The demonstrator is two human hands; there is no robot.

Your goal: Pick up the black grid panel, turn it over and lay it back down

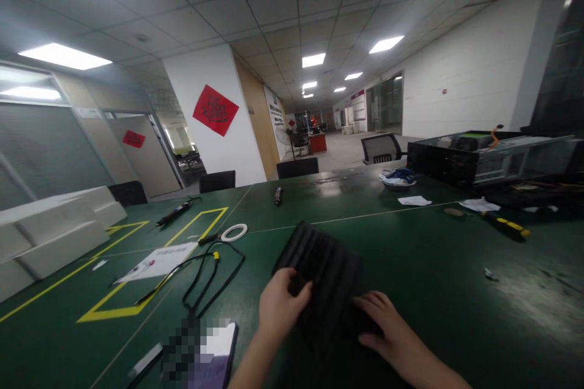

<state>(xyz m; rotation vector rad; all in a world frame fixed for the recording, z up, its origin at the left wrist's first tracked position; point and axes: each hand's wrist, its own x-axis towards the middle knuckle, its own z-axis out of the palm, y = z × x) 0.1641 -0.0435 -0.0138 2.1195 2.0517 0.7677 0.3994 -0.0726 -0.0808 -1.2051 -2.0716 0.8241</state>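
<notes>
A black, box-like part with ridges [326,267] is tilted up above the green table, smeared by motion, so its exact kind cannot be made out. My left hand [283,298] grips its left side, thumb and fingers closed on the edge. At the lower right side of the same part, my right hand [383,328] has its fingers curled around the edge. The fingertips of both hands are partly lost against the dark surface.
A black cable [205,279], a white ring [234,232] and a paper sheet [159,261] lie to the left. Near the front edge is a phone-like device [214,358]. On the right are an open computer case [442,161], a yellow-black screwdriver [506,225] and a bowl [396,182].
</notes>
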